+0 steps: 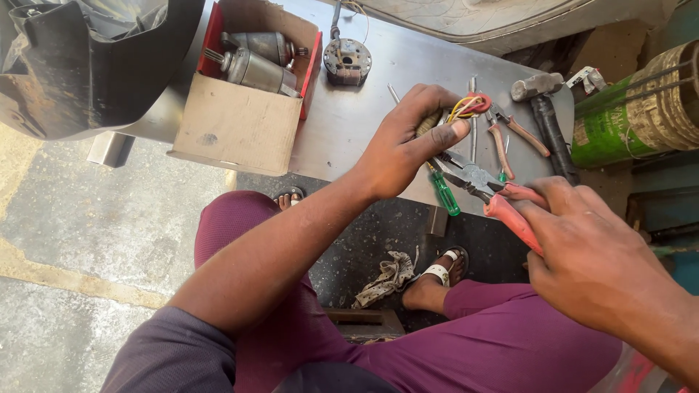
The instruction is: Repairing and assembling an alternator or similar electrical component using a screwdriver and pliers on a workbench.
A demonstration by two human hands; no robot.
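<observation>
- A cardboard box (240, 116) stands at the left edge of the metal table (349, 131), open side up, so its two grey motors (258, 62) stay put.
- The left hand (404, 149) hovers over the table's near edge, fingers closed on a bundle of coloured wires (470, 107), holding it steady for the tool.
- The right hand (582, 255), just off the table's near right corner, wraps shut round the red-handled pliers (480, 185), nose aimed at the bundle.
- A hammer (539, 102) lies at the table's right end, within reach.

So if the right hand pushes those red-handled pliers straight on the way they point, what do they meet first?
Likely the left hand: the pliers in the right hand aim up-left at its thumb and the wire bundle it pinches. Depth is unclear.
</observation>
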